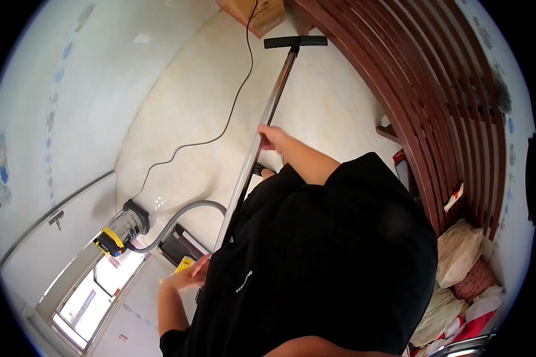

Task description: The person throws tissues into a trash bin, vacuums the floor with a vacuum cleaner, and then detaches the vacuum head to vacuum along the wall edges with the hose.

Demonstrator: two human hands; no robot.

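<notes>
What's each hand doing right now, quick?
Right hand: closed, holding the silver tube.
Left hand: near the tube's other end, partly hidden; grip can't be told.

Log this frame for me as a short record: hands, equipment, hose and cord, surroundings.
Right hand: closed around the metal tube, right hand, metal tube
Left hand: near the tube's close end, left hand; grip unclear, partly hidden by the black shirt
Floor head: black, at the tube's far end, floor head
Vacuum: yellow-and-black top, by the wall, vacuum
Hose: grey, curving from the vacuum toward the tube, hose
Cord: winding across the floor, cord
Surroundings: cardboard box, red-brown slatted furniture
</notes>
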